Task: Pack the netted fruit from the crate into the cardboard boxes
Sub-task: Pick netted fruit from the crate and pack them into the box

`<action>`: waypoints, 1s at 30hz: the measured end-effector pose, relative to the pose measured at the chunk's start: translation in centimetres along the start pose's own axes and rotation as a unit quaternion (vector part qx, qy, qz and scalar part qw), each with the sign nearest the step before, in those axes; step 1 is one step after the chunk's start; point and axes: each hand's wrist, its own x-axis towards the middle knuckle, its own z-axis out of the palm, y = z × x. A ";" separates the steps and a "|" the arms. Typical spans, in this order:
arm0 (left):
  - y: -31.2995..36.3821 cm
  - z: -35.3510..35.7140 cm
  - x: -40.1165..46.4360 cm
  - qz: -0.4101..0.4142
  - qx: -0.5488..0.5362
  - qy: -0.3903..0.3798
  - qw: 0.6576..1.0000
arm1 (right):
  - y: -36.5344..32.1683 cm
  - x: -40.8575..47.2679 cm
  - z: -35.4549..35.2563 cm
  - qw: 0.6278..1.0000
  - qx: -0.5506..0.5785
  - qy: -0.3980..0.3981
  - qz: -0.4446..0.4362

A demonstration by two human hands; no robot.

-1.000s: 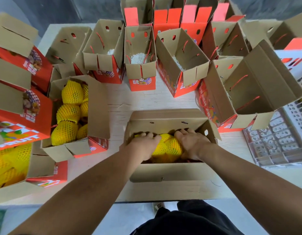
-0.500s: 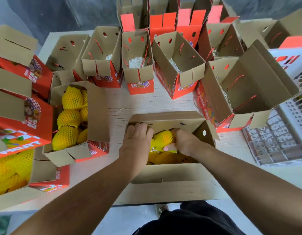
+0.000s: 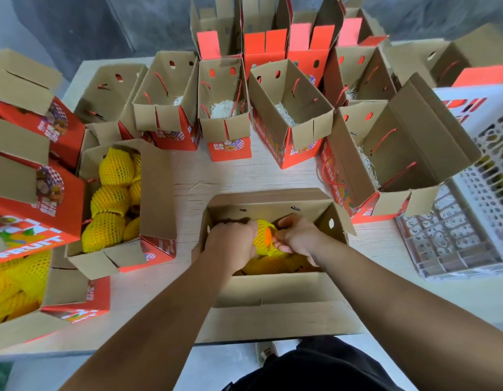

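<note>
Yellow netting wraps the fruit (image 3: pixel 262 237) we clasp with both hands: our left hand (image 3: pixel 230 245) curls round its side, our right hand (image 3: pixel 296 239) pinches the net. It sits over the open cardboard box (image 3: pixel 272 289) on the tabletop (image 3: pixel 239 173), white crate (image 3: pixel 470 221) to the right.

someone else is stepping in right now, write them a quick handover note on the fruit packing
Left hand and right hand both grip one netted fruit over the near box; orange skin shows through a gap in its net.
More netted fruit lies under it in that box.
Done: the filled box to the left, and another at the far left edge, hold fruit.
Left: settle this fruit, then fill the open boxes behind, such as the middle one, which shows only shredded padding.
The white crate on the right looks empty where visible.
</note>
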 end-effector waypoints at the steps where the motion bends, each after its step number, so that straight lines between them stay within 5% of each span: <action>1: -0.3 -0.2 -0.1 -0.002 -0.022 -0.009 1.000 | -0.1 -0.2 -0.4 0.998 -0.053 -0.010 -0.027; 6: 0.7 -1.2 -0.3 -0.003 -0.125 0.020 0.992 | 0.4 -2.0 -2.7 0.953 -0.256 -0.009 -0.164; 14: 11.6 -4.5 2.5 0.029 -0.306 0.116 0.944 | 2.4 -6.7 -9.8 0.919 -0.111 0.148 -0.349; 20: 23.4 -6.9 7.6 0.107 -0.398 0.152 0.899 | 5.7 -7.1 -20.6 0.890 -0.058 0.264 -0.367; 30: 51.4 -8.1 20.4 0.217 -0.413 0.125 0.875 | 17.1 -6.1 -47.6 0.868 -0.010 0.379 -0.320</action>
